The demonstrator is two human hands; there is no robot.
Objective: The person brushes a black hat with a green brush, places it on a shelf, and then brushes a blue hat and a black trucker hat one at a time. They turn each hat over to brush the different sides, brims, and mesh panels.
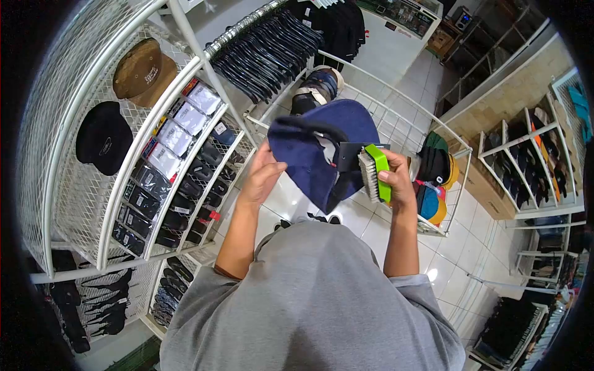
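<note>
A navy blue cap [296, 151] is held up in front of me, its inside partly turned toward me and a pale label showing within. My left hand [263, 176] grips the cap's left edge, thumb on the near side and the other fingers mostly hidden behind it. In my right hand [399, 179] is a bright green scrub brush [378, 173], its pale bristles facing left toward the cap. A dark hang tag [351, 156] lies between the cap and the brush, overlapping the cap in this view.
A white mesh rack on the left carries a brown cap [145, 72], a black cap [104, 137] and packaged goods [164, 161]. Beyond my hands stands a white wire bin [396, 102] with several caps. Black hangers [266, 52] line a rail behind.
</note>
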